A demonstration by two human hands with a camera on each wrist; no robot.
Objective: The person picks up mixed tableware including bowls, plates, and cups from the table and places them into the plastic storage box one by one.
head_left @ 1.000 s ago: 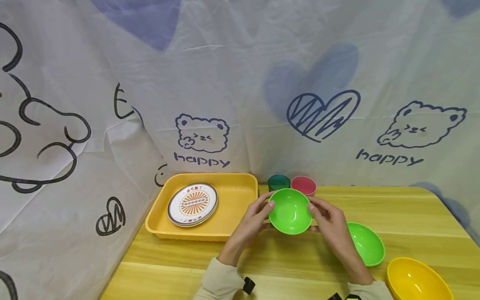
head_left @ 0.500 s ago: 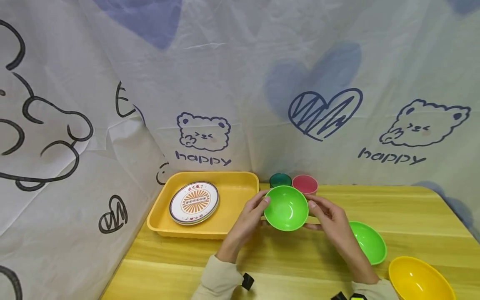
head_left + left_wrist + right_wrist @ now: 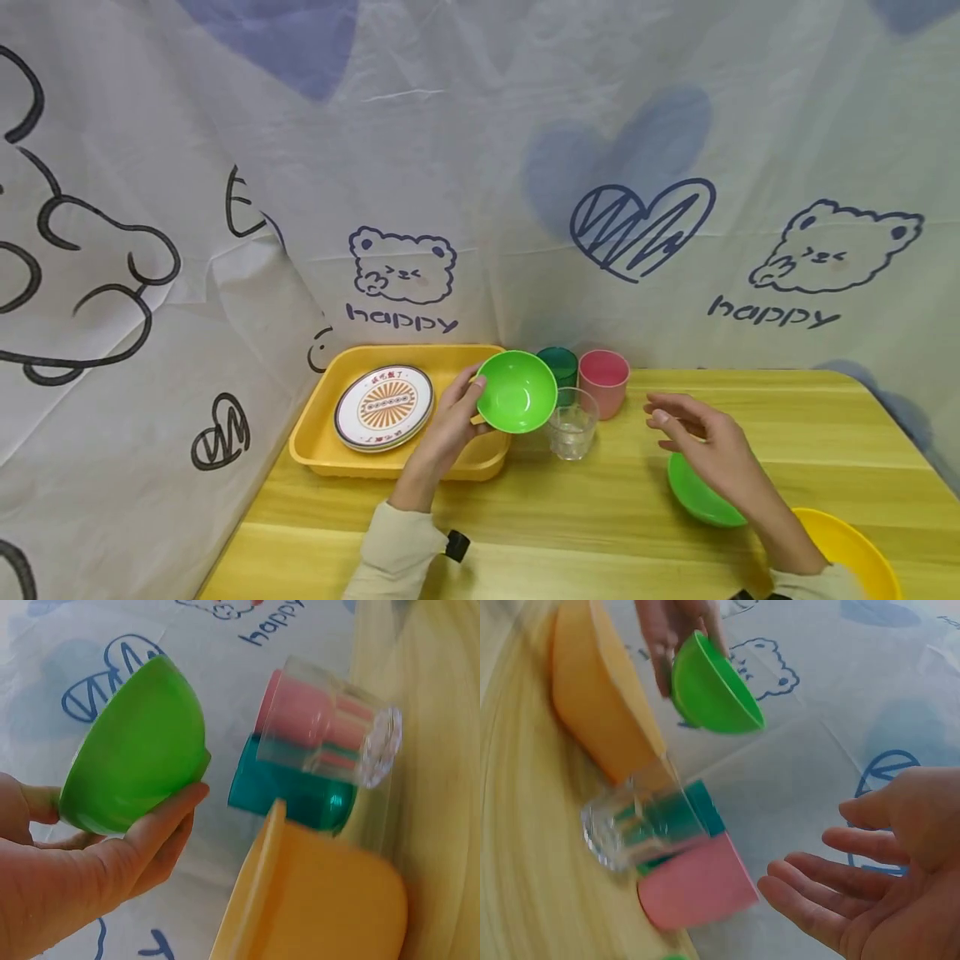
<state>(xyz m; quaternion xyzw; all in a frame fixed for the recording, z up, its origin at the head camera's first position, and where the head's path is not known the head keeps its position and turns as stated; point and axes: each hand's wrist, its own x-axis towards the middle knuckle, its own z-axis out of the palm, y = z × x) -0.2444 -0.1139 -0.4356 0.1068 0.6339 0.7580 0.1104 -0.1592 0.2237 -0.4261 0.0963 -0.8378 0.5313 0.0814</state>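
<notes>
Your left hand grasps the bowl on its left side, thumb at the rim, fingers against the outer wall; your right hand is free of it, fingers slightly bent. The bowl is up off the worktop, by the right edge of the tray. Expect it to be light, stiff and hard to break, though its glossy wall may slip. Pinch the rim and support the base.
</notes>
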